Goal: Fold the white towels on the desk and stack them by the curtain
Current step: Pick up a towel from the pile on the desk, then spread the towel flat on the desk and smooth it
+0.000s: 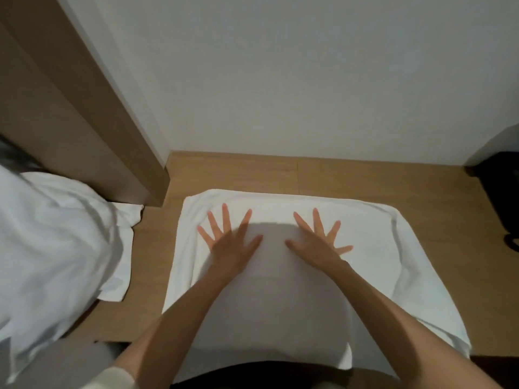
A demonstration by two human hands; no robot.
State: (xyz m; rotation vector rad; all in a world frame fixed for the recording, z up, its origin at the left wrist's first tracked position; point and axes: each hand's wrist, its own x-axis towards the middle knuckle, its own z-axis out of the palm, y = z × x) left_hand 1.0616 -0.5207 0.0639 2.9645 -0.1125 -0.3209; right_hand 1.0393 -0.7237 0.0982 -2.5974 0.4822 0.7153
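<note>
A white towel (373, 248) lies spread flat on the wooden desk (230, 172), its near edge hanging over the front. My left hand (230, 240) and my right hand (317, 240) both press flat on the towel's middle, fingers spread wide, side by side with a small gap between them. A heap of crumpled white towels (56, 242) sits on the left part of the desk.
A brown wooden panel (84, 108) rises at the back left, next to the heap. A white wall (309, 80) stands behind the desk. A dark object (500, 192) sits at the right edge. Bare desk shows behind the towel.
</note>
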